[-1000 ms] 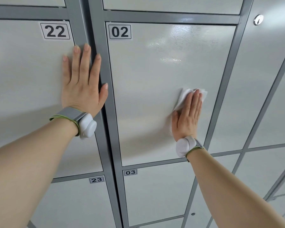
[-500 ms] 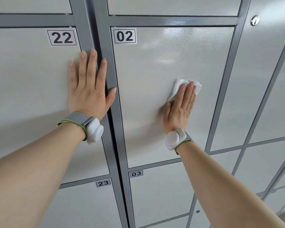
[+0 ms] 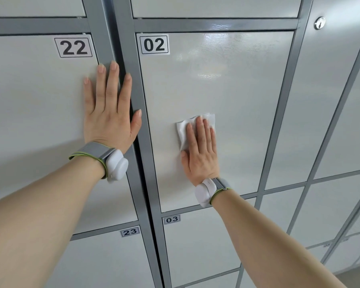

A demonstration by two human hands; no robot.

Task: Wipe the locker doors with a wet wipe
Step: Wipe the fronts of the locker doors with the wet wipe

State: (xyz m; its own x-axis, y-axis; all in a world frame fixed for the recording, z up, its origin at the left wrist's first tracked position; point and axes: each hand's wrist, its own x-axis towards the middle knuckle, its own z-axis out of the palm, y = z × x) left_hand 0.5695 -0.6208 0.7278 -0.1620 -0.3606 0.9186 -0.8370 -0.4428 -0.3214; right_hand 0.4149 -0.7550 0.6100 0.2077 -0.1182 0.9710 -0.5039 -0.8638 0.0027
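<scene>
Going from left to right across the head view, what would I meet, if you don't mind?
In order: label 22 → left hand → label 02 → right hand → lock.

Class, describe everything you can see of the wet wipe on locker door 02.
The wet wipe is a thin, white, crumpled sheet pressed against pale grey door 02, below its middle. The right hand lies flat over it, fingers straight, so only its left edge and top show.
</scene>
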